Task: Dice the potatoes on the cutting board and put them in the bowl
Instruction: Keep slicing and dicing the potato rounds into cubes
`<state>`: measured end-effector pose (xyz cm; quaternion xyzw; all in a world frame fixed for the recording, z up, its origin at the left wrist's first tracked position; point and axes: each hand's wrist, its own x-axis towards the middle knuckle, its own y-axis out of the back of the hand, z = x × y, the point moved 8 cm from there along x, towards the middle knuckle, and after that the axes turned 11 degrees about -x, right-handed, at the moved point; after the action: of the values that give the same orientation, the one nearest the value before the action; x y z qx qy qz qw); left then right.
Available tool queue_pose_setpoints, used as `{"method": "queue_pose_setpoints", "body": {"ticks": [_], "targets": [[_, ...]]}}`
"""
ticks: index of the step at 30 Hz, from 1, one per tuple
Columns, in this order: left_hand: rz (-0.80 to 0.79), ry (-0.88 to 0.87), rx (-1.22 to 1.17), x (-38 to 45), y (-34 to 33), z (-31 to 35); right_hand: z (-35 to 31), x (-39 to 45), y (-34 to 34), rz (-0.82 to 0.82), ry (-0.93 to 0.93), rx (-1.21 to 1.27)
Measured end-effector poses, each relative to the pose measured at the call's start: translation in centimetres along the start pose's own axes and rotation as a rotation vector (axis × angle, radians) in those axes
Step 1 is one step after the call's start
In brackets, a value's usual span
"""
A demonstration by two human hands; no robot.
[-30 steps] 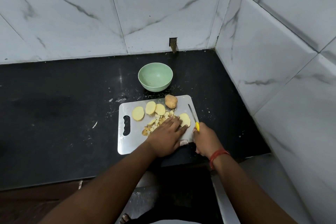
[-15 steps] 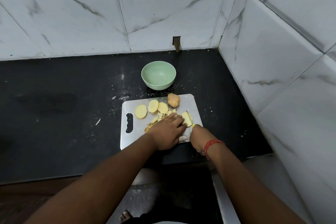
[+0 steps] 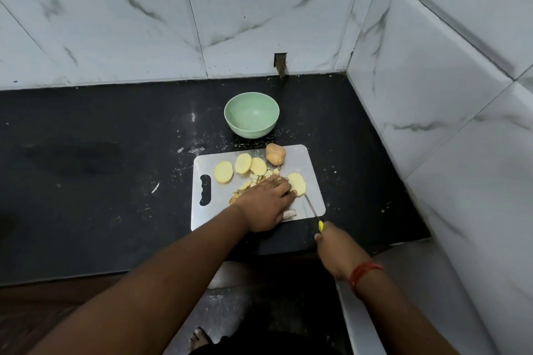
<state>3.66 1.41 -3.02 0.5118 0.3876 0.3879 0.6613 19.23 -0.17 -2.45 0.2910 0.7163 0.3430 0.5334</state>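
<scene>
A steel cutting board point(image 3: 314, 199) lies on the black counter. On it are three round potato slices point(image 3: 223, 171), a pile of diced pieces point(image 3: 259, 177), an unpeeled potato end point(image 3: 275, 154) and a scored slice point(image 3: 297, 183). My left hand point(image 3: 265, 204) lies flat on the board, its fingertips pressing the left edge of the scored slice. My right hand point(image 3: 336, 248) grips the yellow handle of a thin knife point(image 3: 311, 206), whose blade tip meets the slice's near edge. An empty pale green bowl point(image 3: 251, 114) stands behind the board.
White marble-tiled walls close the counter at the back and on the right point(image 3: 432, 124). The black counter point(image 3: 86, 181) stretches left, with white crumbs near the board. A small wall opening point(image 3: 280, 63) sits behind the bowl. My foot point(image 3: 199, 339) shows on the floor below.
My right hand has drawn the knife back toward me off the board's near right corner; the slice now shows cut lines. My left hand stays on the slice.
</scene>
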Motion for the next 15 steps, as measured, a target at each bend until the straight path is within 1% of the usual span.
{"method": "queue_pose_setpoints", "body": {"ticks": [4,6,10,13,15], "targets": [[-0.019,0.007,-0.042,-0.1,-0.1,-0.1,-2.2,1.3,2.3,0.048,0.030,-0.027],[-0.038,0.017,-0.064,-0.2,-0.3,-0.2,-3.3,2.3,3.0,0.034,0.008,-0.083],[-0.058,0.026,-0.079,-0.2,-0.9,-0.8,-5.0,3.1,3.9,-0.010,-0.006,-0.103],[-0.040,0.011,-0.067,-0.2,-0.7,-0.7,-5.5,3.2,3.8,-0.065,0.001,-0.196],[-0.024,0.010,-0.076,-0.2,-0.5,-0.6,-5.7,3.2,3.9,-0.078,-0.009,-0.208]]}}
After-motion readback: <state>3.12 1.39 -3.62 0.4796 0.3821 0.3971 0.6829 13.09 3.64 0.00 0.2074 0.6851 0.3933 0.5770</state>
